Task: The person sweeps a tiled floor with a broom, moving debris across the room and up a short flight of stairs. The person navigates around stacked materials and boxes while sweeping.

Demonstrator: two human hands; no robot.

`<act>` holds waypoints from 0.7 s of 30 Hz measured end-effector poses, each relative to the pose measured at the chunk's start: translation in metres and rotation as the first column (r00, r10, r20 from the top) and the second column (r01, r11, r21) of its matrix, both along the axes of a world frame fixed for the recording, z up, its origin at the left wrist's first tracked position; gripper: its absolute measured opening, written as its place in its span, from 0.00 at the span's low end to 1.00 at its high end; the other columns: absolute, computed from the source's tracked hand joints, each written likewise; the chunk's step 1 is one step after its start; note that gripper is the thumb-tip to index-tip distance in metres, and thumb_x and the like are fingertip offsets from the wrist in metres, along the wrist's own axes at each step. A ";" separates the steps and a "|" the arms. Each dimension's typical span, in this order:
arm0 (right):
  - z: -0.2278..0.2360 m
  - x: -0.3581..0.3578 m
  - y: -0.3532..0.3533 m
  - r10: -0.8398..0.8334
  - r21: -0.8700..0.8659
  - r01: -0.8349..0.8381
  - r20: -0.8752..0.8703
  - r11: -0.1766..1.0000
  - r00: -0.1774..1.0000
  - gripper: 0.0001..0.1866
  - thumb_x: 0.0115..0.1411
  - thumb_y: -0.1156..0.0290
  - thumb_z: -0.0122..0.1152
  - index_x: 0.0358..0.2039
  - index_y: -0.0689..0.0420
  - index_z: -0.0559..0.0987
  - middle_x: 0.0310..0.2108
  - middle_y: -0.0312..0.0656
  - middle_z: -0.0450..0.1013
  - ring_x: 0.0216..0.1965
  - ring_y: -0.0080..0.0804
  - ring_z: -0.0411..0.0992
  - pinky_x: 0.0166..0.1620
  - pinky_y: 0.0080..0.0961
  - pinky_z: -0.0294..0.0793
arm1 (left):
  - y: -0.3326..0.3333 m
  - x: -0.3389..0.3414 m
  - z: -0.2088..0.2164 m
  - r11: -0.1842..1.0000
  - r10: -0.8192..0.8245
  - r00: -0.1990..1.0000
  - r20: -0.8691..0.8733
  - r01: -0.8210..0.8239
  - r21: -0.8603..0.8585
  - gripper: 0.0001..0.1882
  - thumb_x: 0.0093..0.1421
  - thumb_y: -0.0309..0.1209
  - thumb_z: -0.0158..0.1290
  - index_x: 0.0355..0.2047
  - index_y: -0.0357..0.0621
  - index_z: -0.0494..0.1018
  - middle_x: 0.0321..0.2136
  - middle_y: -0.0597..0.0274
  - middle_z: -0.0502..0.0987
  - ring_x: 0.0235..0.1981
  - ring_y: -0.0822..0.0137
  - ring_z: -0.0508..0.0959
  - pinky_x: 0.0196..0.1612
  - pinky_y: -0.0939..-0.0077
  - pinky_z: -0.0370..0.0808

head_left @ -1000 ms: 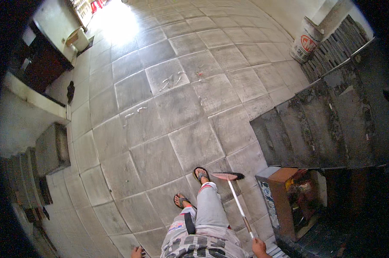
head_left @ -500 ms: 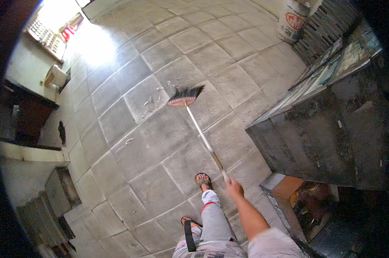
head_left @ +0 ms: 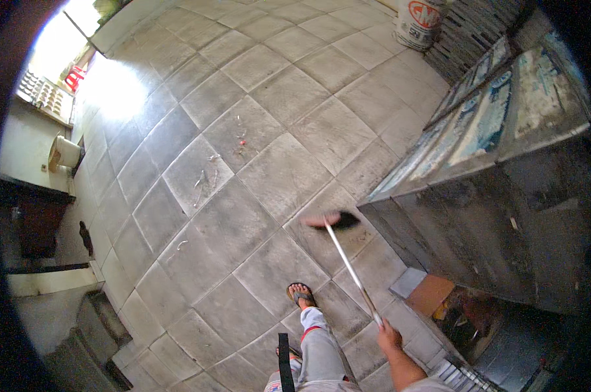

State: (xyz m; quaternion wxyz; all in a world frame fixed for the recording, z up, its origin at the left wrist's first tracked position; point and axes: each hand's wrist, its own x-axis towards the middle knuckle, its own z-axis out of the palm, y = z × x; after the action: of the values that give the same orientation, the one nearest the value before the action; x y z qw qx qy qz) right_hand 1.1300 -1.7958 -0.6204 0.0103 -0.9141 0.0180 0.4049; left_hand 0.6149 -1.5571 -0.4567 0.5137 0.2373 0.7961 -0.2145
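My right hand (head_left: 389, 338) is closed around the upper end of a broom (head_left: 351, 269) with a pale, shiny stick. Its pink head with dark bristles, blurred by motion, is over the tiles beside the dark tiled counter's near corner. My left hand does not show. Scraps of litter (head_left: 204, 178), thin and whitish, lie on the floor ahead to the left of the broom. Among the farther bits is a small red piece (head_left: 242, 142). One curved scrap (head_left: 182, 245) lies apart, nearer my feet.
On the right stands the dark tiled counter (head_left: 465, 215), with an open recess and a cardboard piece (head_left: 430, 291) below it. A white sack (head_left: 418, 25) stands by stacked strips at the far right. A pale bucket (head_left: 65, 151) is along the left wall. My sandalled foot (head_left: 301, 294) is forward.
The broom head has swung back from near the litter toward me and right, beside the counter. My right hand has moved down and right, still holding the stick. The view has shifted.
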 end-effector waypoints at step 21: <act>0.190 -0.105 -0.131 -0.109 -0.111 0.105 -0.027 0.988 0.994 0.24 0.51 0.48 0.52 0.24 0.61 0.73 0.22 0.51 0.71 0.28 0.51 0.70 0.31 0.40 0.67 | -0.008 -0.003 -0.009 0.996 -0.006 0.992 0.126 0.016 -0.083 0.29 0.59 0.48 0.41 0.56 0.46 0.55 0.49 0.55 0.64 0.48 0.59 0.66 0.49 0.66 0.64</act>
State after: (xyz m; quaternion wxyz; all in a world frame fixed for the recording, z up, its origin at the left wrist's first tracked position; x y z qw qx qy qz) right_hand 1.0254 -1.9265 -0.4303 -0.0185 -0.9043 0.0893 0.4171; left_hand 0.6119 -1.5646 -0.4655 0.5713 0.2329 0.7511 -0.2350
